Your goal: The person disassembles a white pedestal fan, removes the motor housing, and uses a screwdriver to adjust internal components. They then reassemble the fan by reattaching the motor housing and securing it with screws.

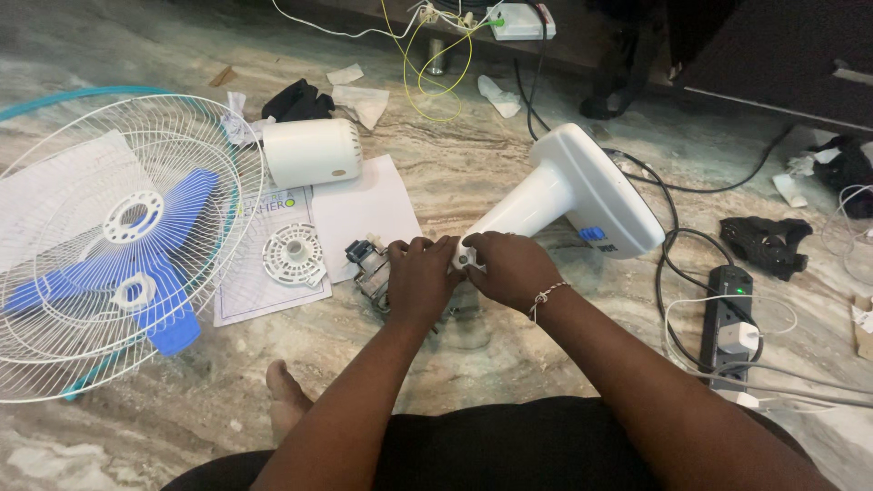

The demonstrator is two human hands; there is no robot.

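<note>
White plastic fan stand, smooth and glossy, lies tipped on the veined stone floor in the middle of the view, its broad rounded base pointing up and away to the right and its tapered neck running down toward the person's hands. The right hand curls over the narrow end of the neck, fingers bent and pressed together round it, a thin cord bracelet at the wrist. The left hand sits just beside it, touching it, fingertips pinched in at the same joint; what exactly they nip is hidden under the knuckles. Beneath and to the left of the left hand peeks a grey metal motor block, angular and dull, partly covered by the hand. Left of that, a round white ribbed plastic cap rests on sheets of white paper. Behind the paper lies a white cylindrical motor cover, smooth and barrel-shaped. Far left, a white wire fan guard lies flat with blue plastic blades inside it. To the right, black cables loop across the floor to a black power strip with a white plug in it, and a black plastic bracket lies near them. Scraps of crumpled tissue and a yellow wire lie at the top. A bare foot shows near the lower edge.
</note>
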